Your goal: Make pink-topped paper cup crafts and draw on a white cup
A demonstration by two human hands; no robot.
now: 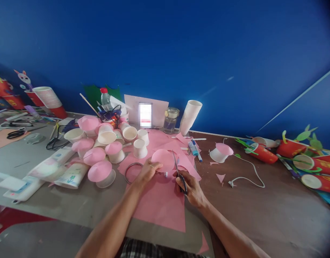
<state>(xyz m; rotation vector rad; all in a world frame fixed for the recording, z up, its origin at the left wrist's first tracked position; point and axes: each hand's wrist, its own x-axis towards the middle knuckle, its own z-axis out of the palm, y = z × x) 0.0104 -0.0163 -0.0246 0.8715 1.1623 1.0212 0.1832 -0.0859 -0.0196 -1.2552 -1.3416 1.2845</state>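
- While both forearms reach up from the bottom edge, the right hand (190,186) is closed through the handles of the scissors (179,172) at lower centre, blades pointing up-left.
- The blades meet the right edge of the pink paper circle (163,159), just above that hand.
- The left hand (147,172) pinches the circle's lower-left edge.
- Underneath lies a pink paper sheet (161,204).
- Farther up-left stand paper cups (105,136) with pink cone lids.
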